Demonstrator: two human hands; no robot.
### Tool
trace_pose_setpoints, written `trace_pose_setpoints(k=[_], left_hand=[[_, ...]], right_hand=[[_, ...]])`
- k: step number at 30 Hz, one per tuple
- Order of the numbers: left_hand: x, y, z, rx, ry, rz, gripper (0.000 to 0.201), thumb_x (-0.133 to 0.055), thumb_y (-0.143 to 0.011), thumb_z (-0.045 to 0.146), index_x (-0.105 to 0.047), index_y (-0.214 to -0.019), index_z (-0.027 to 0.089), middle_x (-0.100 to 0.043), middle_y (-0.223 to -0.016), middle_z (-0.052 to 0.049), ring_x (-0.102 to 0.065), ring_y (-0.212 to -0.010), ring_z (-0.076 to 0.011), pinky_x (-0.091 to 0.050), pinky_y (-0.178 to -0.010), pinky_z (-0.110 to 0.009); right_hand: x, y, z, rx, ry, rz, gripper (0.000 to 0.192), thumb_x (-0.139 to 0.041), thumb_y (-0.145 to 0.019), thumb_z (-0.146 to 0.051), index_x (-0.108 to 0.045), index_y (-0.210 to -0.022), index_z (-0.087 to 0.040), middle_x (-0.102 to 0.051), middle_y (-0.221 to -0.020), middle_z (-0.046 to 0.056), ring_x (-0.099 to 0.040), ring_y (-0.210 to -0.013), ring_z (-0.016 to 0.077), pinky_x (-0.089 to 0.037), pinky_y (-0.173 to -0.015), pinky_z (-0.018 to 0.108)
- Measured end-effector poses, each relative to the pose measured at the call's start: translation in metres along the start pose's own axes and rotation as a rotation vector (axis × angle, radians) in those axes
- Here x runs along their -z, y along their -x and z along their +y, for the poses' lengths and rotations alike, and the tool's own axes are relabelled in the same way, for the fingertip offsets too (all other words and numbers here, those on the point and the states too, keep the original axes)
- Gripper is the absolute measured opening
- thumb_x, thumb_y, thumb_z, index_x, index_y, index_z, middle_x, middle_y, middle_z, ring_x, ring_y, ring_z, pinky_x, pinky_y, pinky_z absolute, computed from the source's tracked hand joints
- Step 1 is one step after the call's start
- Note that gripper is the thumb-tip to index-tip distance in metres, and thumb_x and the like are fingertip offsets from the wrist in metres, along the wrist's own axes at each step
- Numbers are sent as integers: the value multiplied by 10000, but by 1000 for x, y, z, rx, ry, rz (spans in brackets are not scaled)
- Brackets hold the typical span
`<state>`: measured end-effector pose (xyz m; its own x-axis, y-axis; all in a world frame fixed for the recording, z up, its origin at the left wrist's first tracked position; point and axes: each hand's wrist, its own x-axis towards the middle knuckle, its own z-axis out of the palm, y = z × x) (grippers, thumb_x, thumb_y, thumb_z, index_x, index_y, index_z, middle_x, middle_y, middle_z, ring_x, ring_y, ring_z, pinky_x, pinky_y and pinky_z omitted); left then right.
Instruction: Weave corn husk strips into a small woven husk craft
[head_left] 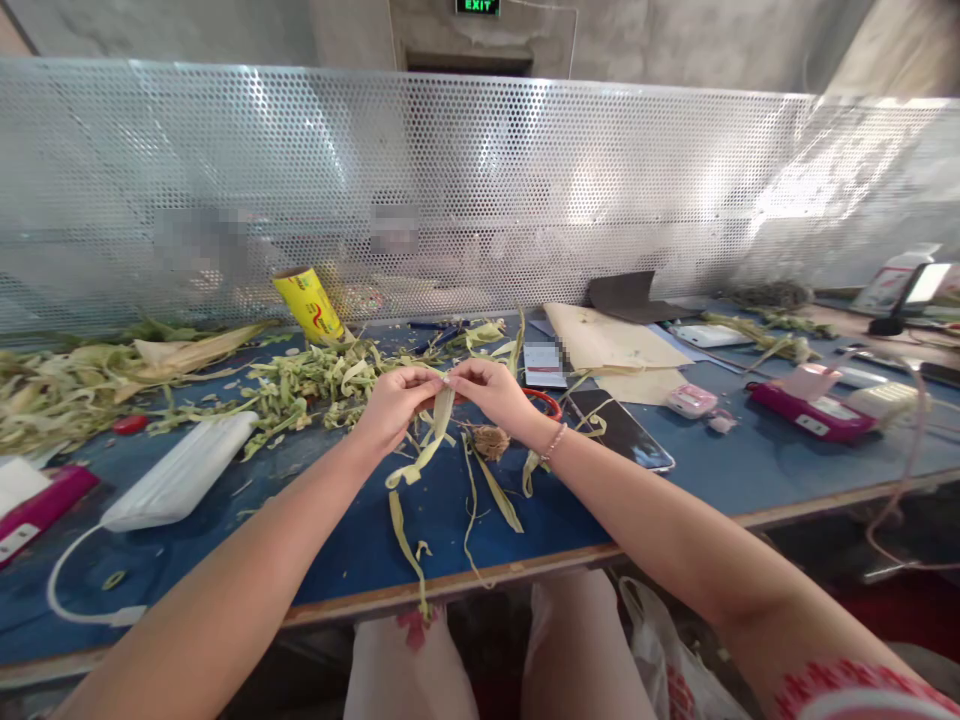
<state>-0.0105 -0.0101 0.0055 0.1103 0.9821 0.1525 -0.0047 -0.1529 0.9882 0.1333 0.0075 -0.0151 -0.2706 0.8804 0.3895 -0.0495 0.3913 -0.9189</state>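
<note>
My left hand and my right hand meet over the blue table, both pinching the top of a pale green husk strip that hangs down between them. Loose husk strips trail from it toward the table's front edge. A small brown dried tuft lies just below my right hand. A red ring-shaped object shows behind my right wrist, partly hidden.
A heap of husk scraps spreads across the left and back. A yellow roll leans by the perforated metal screen. A white power bank, a dark phone, brown envelopes and pink devices lie around.
</note>
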Motion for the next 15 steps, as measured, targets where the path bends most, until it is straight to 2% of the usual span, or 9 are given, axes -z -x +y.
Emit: trace_pose_setpoints(k=[6, 15], left_hand=[[-1, -2, -4, 10, -15, 7, 214, -721, -542, 297, -613, -642, 142, -622, -577, -7, -582, -540, -121, -490, -597, -277], [3, -6, -11, -133, -159, 52, 222, -703, -559, 311, -622, -683, 146, -631, -624, -9, -567, -588, -118, -460, -606, -256]], right_hand=[[1, -2, 0, -80, -14, -3, 171, -640, -663, -312, -538, -667, -175, -541, -581, -38, -532, -551, 82, -476, -589, 237], [4, -3, 4, -59, 0, -38, 129, -613, -677, -293, -574, -686, -170, -572, -615, -14, -553, -582, 101, -492, -648, 282]])
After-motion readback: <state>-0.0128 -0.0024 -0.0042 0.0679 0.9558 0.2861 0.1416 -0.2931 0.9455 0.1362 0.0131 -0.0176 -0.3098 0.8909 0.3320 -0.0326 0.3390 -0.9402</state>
